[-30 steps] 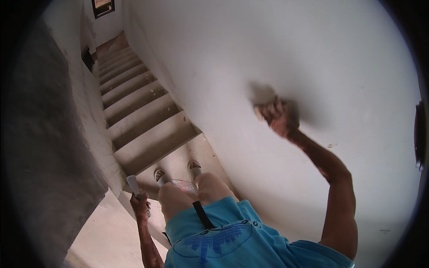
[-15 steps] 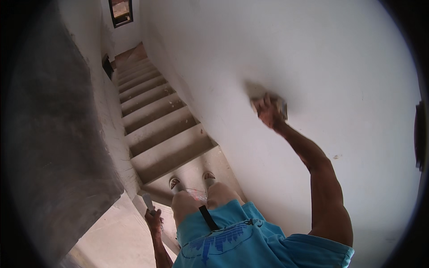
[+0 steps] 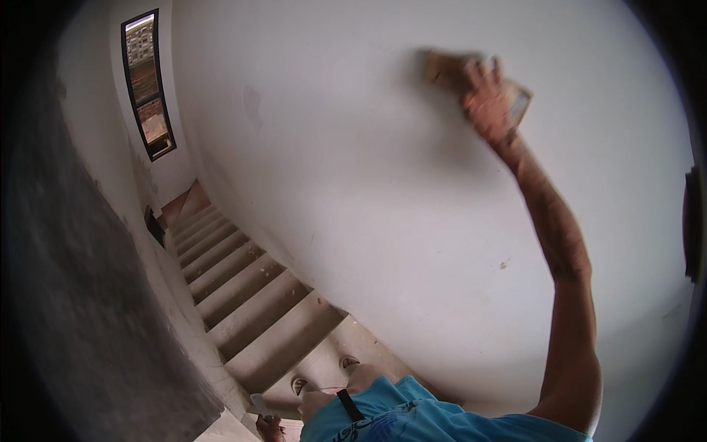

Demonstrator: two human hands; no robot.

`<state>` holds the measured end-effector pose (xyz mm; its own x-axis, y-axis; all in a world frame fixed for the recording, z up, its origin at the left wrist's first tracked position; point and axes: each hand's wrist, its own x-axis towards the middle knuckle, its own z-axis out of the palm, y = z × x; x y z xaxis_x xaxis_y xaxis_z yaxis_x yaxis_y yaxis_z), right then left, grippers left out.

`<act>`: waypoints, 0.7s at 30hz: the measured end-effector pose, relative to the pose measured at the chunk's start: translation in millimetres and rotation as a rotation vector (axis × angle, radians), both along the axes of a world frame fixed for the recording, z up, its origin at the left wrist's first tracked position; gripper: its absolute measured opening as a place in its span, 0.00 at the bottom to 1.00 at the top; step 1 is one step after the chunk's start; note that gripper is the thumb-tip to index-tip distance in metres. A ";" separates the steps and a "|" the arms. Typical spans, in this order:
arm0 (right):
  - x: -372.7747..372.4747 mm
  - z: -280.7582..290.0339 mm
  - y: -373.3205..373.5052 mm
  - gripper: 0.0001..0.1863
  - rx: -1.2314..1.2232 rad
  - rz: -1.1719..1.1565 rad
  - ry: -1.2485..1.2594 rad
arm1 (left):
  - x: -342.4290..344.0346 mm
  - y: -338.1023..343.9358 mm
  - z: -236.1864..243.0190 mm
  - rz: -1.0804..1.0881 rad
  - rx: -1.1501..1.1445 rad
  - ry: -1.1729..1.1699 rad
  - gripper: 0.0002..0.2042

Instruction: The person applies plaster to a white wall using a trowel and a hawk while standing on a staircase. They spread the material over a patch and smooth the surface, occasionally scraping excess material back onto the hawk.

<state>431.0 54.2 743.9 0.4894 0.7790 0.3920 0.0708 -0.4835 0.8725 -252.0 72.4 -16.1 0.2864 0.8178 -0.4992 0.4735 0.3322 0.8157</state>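
Note:
My right hand (image 3: 490, 99) is stretched high up the white wall (image 3: 353, 169), its fingers over a flat, tan rectangular block (image 3: 442, 68) held at the wall's surface, with a shadow beside it. My left hand (image 3: 269, 427) is low at the bottom edge, gripping a tool with a flat, pale blade (image 3: 258, 404), apparently a scraper; its handle is mostly hidden by the fingers. Both my sandalled feet stand on a landing (image 3: 335, 346) below, beside the wall's foot.
A narrow concrete staircase (image 3: 247, 295) runs away to a tall dark-framed window (image 3: 149, 85) at the far end. A dark grey wall face (image 3: 96, 280) borders the left side, with a small dark opening (image 3: 155, 225) farther along. Specks and patches mark the steps.
My right hand has moved much higher up the wall with the block. The view has tilted up, showing the whole window, and my left hand now sits lower in view, still holding its tool.

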 end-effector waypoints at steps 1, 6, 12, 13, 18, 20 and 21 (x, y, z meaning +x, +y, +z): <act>20.2 30.7 -26.9 0.16 0.113 0.197 -0.226 | 12.2 15.6 20.7 -0.014 -0.138 -0.200 0.14; 47.3 65.1 -62.7 0.16 0.410 0.268 -0.361 | 76.6 34.8 148.3 -0.013 -0.269 -0.116 0.17; 5.8 -111.9 -48.1 0.24 -0.340 0.151 0.266 | 12.6 21.9 9.6 0.067 -0.427 -0.364 0.10; 4.4 -126.3 -47.8 0.21 -0.415 0.225 0.233 | 2.4 16.1 4.4 -0.083 -0.329 -0.201 0.10; 3.9 -59.0 -21.6 0.16 -0.370 0.062 0.280 | -10.5 -10.5 -12.4 -0.466 -0.029 0.329 0.31; 73.9 1.4 -69.8 0.21 0.026 0.539 -0.206 | 2.5 -8.1 -21.8 -0.493 -0.020 0.282 0.28; 65.6 55.5 -55.8 0.25 0.045 0.270 -0.208 | -2.8 -9.3 -19.5 -0.453 -0.011 0.271 0.27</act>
